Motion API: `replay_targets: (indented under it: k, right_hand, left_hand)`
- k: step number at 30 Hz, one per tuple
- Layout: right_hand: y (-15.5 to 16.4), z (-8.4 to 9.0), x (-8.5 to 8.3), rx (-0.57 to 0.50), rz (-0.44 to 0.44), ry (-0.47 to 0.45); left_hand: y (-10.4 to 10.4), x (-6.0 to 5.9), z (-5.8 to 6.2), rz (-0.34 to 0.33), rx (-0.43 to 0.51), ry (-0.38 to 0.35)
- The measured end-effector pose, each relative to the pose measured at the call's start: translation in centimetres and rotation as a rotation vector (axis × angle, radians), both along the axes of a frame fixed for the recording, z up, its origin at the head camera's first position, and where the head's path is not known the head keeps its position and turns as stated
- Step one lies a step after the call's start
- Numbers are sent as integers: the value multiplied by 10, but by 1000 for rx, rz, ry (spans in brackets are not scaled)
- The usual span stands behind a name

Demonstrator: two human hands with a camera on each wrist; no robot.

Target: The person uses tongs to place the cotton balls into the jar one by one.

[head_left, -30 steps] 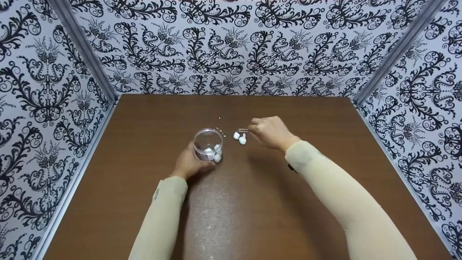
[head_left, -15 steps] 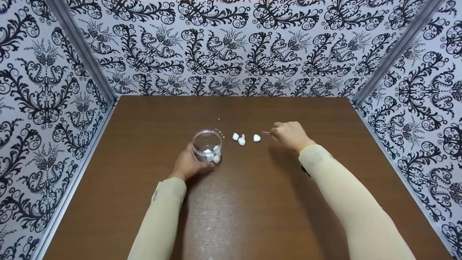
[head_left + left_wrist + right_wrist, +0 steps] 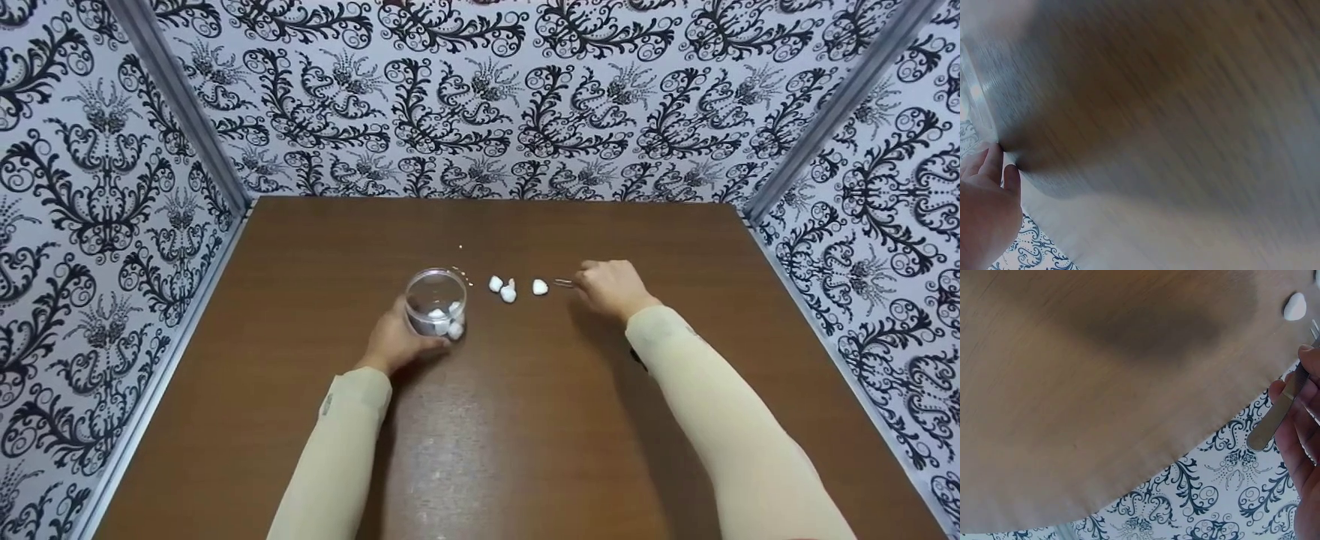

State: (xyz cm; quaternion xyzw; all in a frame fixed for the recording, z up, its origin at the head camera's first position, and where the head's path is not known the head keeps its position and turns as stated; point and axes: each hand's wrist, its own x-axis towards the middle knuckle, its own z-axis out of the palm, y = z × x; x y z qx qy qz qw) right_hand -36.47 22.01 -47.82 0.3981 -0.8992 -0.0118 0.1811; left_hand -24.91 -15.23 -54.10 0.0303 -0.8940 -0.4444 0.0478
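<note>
My right hand [image 3: 613, 289] has drawn back right, fingers pinching the tweezers [image 3: 564, 283]; my left hand [image 3: 395, 341] grips the glass [image 3: 436, 301] beside three white stones [image 3: 508, 293].

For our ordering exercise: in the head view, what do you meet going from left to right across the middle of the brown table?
Left hand → clear round plastic cup holding white pebbles → pair of small white pebbles → single white pebble → thin metal tweezers → right hand.

Head view: counter [image 3: 525, 420] seen from above, facing forward and down, at arm's length. Wrist views: set close, counter surface skimmed. Shared: counter, white pebble [image 3: 1295, 307].
</note>
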Motion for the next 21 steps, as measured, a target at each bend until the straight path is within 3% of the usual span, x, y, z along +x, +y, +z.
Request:
replay_targets:
  k: [21]
  right_hand:
    - [-15, -22, -7, 57, -65, -51]
  left_hand:
    - [-1, -3, -2, 1, -29, -29]
